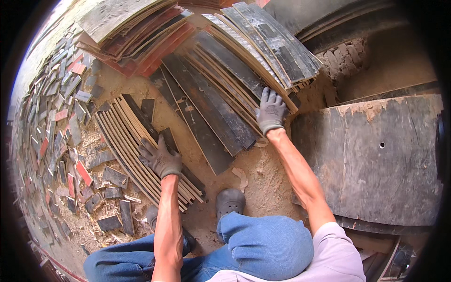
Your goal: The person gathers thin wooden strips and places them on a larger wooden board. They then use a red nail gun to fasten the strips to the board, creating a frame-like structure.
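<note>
My left hand [161, 158], in a grey work glove, lies with spread fingers on a row of dark plywood strips [136, 148] standing on edge close together, their pale layered edges facing up. My right hand [272, 109], also gloved, rests with its fingers stretched out at the near end of a group of long plywood strips [225, 84]. Its palm side is hidden. Between my hands, wider black boards [211, 103] lie fanned out on the dusty ground, one with a small mark on its face.
A pile of grey-black boards [277, 40] lies behind my right hand. Stacked red and black sheets [141, 40] stand at the far left. Many small offcuts [70, 127] cover the left ground. A large worn panel [371, 160] with a hole fills the right side.
</note>
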Demonstrator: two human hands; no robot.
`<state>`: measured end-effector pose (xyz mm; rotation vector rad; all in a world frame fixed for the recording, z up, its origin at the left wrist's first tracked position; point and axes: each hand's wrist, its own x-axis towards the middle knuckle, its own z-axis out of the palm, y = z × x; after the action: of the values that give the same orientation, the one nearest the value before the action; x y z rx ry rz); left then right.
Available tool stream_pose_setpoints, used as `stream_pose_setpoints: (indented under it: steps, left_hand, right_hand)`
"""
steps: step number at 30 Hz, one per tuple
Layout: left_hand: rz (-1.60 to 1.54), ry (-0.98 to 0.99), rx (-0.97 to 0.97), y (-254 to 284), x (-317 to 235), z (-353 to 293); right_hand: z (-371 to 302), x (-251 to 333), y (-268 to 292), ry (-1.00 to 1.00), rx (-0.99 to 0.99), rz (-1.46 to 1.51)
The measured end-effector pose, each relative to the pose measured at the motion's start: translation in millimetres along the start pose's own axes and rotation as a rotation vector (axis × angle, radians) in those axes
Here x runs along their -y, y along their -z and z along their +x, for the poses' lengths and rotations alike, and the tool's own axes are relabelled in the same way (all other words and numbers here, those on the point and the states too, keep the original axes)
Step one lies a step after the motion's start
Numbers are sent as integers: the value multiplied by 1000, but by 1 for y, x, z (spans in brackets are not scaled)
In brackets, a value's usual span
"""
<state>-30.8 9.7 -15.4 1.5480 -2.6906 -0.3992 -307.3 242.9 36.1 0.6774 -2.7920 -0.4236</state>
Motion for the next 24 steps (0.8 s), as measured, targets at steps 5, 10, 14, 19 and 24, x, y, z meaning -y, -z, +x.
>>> stream_pose_setpoints:
  steps: [5, 10, 14, 19, 24]
  left_hand:
    - [-30, -14, 33, 3, 6, -2]
    - [-50, -21, -3, -2, 8, -1]
    - [-37, -42, -65, -10, 12, -2]
    - [-34, -39, -51, -7, 8, -1]
    - [-54, -27, -33, -5, 9, -1]
  right_hand:
    - [-1, 13, 21, -31, 375, 105]
    - [-27, 8, 13, -55, 284, 859]
    - [-45, 16, 3, -150, 386, 1467]
    - [-78, 34, -5, -86, 285, 1402]
    - [-101, 69, 15, 52, 312, 1294]
